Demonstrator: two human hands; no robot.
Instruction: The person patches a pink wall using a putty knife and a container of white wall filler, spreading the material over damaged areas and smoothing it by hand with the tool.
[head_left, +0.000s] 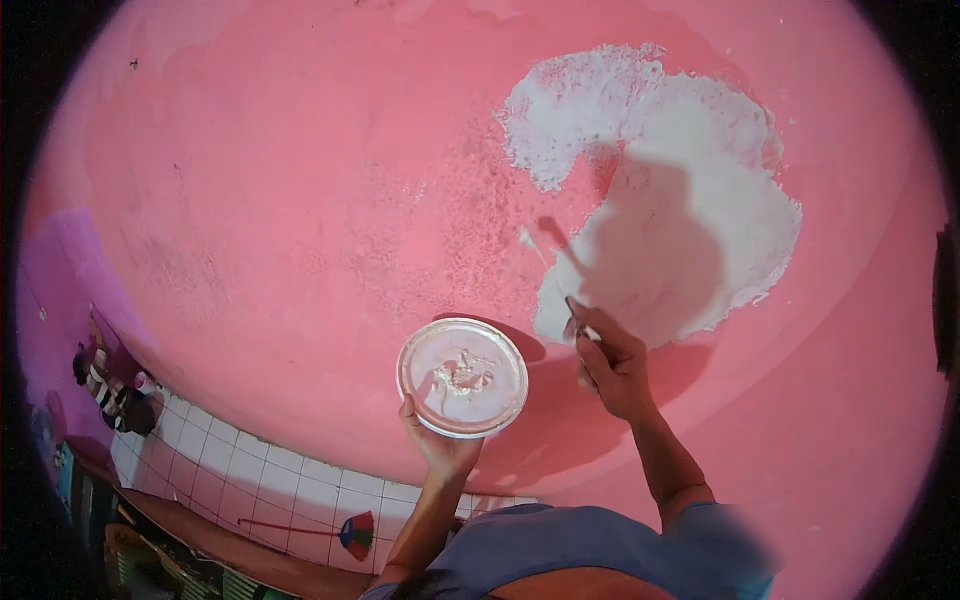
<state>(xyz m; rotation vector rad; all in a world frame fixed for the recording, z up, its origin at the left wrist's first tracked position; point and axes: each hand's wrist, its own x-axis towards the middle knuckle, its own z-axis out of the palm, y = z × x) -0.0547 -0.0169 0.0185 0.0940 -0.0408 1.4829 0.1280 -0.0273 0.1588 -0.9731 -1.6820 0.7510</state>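
Gripping putty knife (578,322) w/ closed right hand (612,368)

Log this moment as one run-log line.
left hand: holds round plate of white putty | right hand: presses scraper on white patch | pink wall

Place: a room in a home under repair
Wall (300,200): pink paint, with a white filler patch (690,200) (rough-edged)
Base: white tiles (250,470)
Corner: broom (350,530), small clutter
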